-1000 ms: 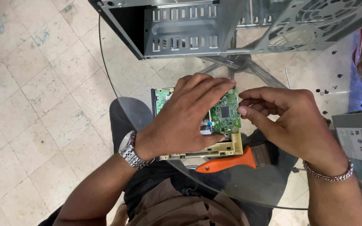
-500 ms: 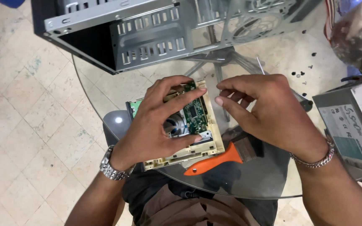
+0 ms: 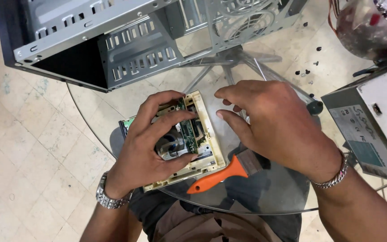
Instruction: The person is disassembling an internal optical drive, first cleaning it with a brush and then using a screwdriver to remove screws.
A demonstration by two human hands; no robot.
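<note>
Left hand [image 3: 146,143] arches over a beige drive unit [image 3: 189,143] lying on the round glass table [image 3: 274,192]; fingers curled, thumb and fingertips clamped on its green circuit board [image 3: 188,132]. Wrist bears a metal watch [image 3: 108,197]. Right hand [image 3: 274,125] hovers palm-down just right of the drive, fingers loosely bent, holding nothing visible. An orange-handled brush [image 3: 222,172] lies just beside the drive's near edge. Open metal computer case [image 3: 126,40] sits behind.

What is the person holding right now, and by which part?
The left hand grips a beige drive across its open top, over the circuit board. The right hand hovers beside it, holding nothing.
</note>
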